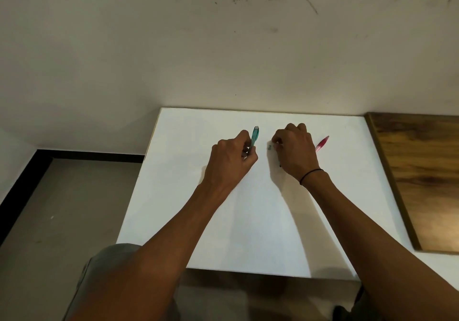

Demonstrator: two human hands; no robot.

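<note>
One white table [248,233] meets scuffed wall [223,47]; left grip [233,156] clamps teal pen [254,136], right grip [295,146] curled, contents unclear.

left hand [231,158]: fingers curled, gripping | right hand [294,150]: curled, knuckles up | forearms bare

Dim and warm overall, brightest on the white table [347,196] around the 2 hands. Lit from beyond and right of the right hand [295,149]: soft grey shadows thrown leftward between it and the left hand [231,156]. Slightly soft throughout, with straight lines bent far from both hands.
</note>
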